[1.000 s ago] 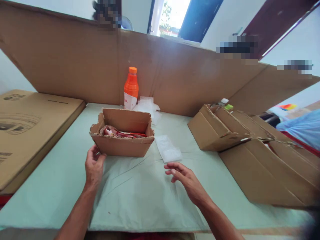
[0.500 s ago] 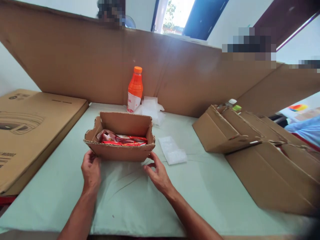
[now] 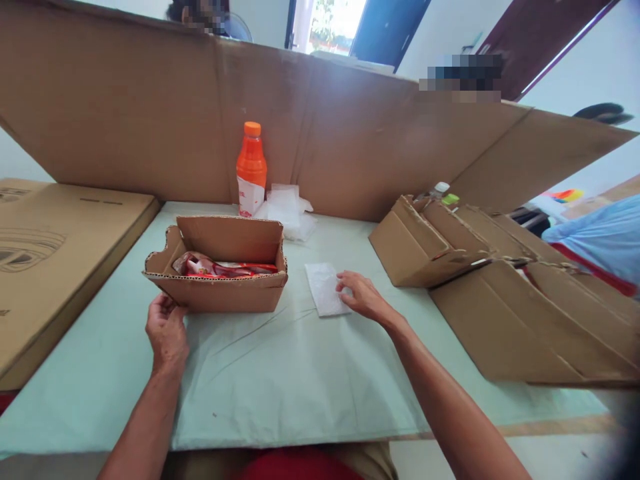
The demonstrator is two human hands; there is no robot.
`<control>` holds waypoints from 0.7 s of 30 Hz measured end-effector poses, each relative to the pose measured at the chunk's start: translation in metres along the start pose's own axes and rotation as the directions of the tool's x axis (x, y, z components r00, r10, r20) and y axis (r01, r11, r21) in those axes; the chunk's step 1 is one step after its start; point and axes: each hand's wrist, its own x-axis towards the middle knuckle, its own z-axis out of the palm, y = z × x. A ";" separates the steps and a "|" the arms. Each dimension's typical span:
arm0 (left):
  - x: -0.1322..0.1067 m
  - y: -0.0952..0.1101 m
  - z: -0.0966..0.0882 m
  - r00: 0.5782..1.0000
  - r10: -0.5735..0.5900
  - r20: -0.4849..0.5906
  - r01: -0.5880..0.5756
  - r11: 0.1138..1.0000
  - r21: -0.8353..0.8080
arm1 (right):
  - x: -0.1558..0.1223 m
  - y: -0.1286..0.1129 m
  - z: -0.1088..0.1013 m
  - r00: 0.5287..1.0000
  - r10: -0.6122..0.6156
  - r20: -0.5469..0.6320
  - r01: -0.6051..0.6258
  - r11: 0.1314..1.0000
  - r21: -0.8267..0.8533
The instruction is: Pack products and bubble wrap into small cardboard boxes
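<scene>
Your left hand (image 3: 167, 331) touches the open box (image 3: 225, 295), near left; your right hand (image 3: 366, 297) is at the white sheet (image 3: 321, 289). Fingers (image 3: 346, 277) curled; grip, cannot tell.

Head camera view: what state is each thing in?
Near box: open.
Red packets: lying inside it.
Orange bottle: upright, cap on.
White sheet: flat on the tablecloth.
White sheet pile: loose, beside the bottle.
Printed carton: lying flat.
Boxes at right: open.
Doorway: open.
Left hand: at the near box's lower left corner.
Right hand: fingers bent, at the white sheet; contact unclear.
</scene>
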 end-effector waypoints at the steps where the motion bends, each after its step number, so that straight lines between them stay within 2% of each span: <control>1: 0.001 0.000 0.000 1.000 -0.011 -0.013 0.010 1.000 -0.005 | -0.010 -0.002 -0.001 1.000 -0.009 -0.007 0.010 1.000 0.011; 4: 0.003 0.003 -0.003 0.996 -0.053 -0.070 0.052 0.999 -0.013 | -0.051 -0.014 -0.002 0.999 -0.051 -0.008 0.052 0.995 0.090; 6: -0.003 0.009 -0.010 0.994 -0.020 -0.103 0.021 1.000 0.013 | -0.082 -0.024 0.004 0.995 -0.096 -0.014 0.097 0.983 0.153; 8: -0.018 0.018 -0.019 0.986 0.099 -0.133 -0.090 0.993 0.072 | -0.109 -0.034 0.016 0.989 -0.145 -0.041 0.150 0.973 0.175; 10: -0.045 0.028 -0.030 0.957 0.268 -0.113 -0.244 0.952 0.187 | -0.128 -0.042 0.030 0.978 -0.196 -0.069 0.205 0.967 0.152; 12: -0.080 0.036 -0.040 0.923 0.385 0.006 -0.367 0.873 0.321 | -0.141 -0.044 0.043 0.967 -0.242 -0.074 0.249 0.962 0.112; 13: -0.098 0.038 -0.044 0.907 0.406 0.113 -0.417 0.829 0.373 | -0.145 -0.044 0.049 0.964 -0.257 -0.071 0.263 0.960 0.096; 15: -0.133 0.037 -0.046 0.842 0.391 0.371 -0.523 0.760 0.385 | -0.150 -0.041 0.059 0.960 -0.271 -0.065 0.276 0.958 0.078; 17: -0.160 0.034 -0.042 0.757 0.330 0.564 -0.576 0.743 0.340 | -0.152 -0.037 0.068 0.959 -0.273 -0.077 0.278 0.958 0.069; 19: -0.179 0.030 -0.033 0.696 0.281 0.661 -0.590 0.749 0.303 | -0.151 -0.035 0.075 0.957 -0.271 -0.103 0.277 0.959 0.054; 21: -0.189 0.030 -0.023 0.651 0.275 0.708 -0.610 0.745 0.271 | -0.151 -0.035 0.081 0.954 -0.267 -0.134 0.274 0.961 0.037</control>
